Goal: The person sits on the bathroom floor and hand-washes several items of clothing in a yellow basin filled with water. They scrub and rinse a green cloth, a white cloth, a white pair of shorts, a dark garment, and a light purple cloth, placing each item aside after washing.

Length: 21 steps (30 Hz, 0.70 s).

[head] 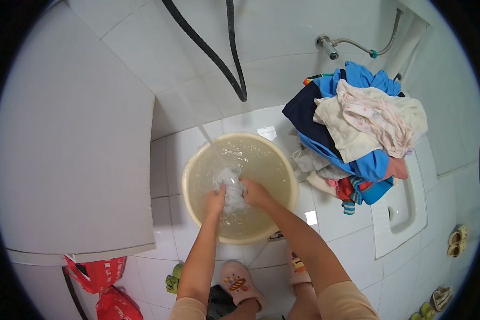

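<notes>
A round cream plastic basin (pixel 190 208) stands on the tiled floor before me, holding cloudy water. Both hands grip a wet light-grey cloth (pixel 233 196) at the water's surface. My left hand (pixel 216 201) has it by the left side, thumb on top, with the fingers partly hidden under water. On the cloth's right side is my right hand (pixel 255 193), its fingertips hidden by the fabric. A thin stream of water (pixel 206 134) falls from above into the basin near the cloth.
Right of the basin, a heap of clothes (pixel 360 124) partly covers a white squat toilet (pixel 400 216). A black corrugated hose (pixel 224 70) hangs at the wall near a metal tap (pixel 327 47). Red plastic bags (pixel 104 276) lie lower left, by a white panel (pixel 80 140).
</notes>
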Available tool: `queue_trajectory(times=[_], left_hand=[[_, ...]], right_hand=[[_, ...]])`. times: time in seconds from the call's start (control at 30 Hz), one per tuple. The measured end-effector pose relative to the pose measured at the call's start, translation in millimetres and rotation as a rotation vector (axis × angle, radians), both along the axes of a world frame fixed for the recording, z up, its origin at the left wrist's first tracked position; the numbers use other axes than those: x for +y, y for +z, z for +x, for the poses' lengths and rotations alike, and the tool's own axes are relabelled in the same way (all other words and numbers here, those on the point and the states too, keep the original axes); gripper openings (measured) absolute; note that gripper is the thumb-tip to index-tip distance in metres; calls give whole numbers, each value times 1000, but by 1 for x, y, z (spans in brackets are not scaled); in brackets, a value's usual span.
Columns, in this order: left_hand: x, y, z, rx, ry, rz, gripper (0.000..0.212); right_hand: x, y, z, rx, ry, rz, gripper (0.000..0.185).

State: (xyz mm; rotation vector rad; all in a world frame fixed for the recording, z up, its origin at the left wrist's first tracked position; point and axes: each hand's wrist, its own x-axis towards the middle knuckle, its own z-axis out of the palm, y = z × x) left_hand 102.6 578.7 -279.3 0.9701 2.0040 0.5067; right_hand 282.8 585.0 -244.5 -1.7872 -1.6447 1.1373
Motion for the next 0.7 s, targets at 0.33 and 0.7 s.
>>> queue_trajectory(times=[0.33,0.7], left_hand=[[-31,96,60,-1541,448,229,51],[-20,103,91,-1230,321,96,58]], right_hand=[[-76,92,-36,429,91,598,42],[40,61,23,-185,113,171,25]])
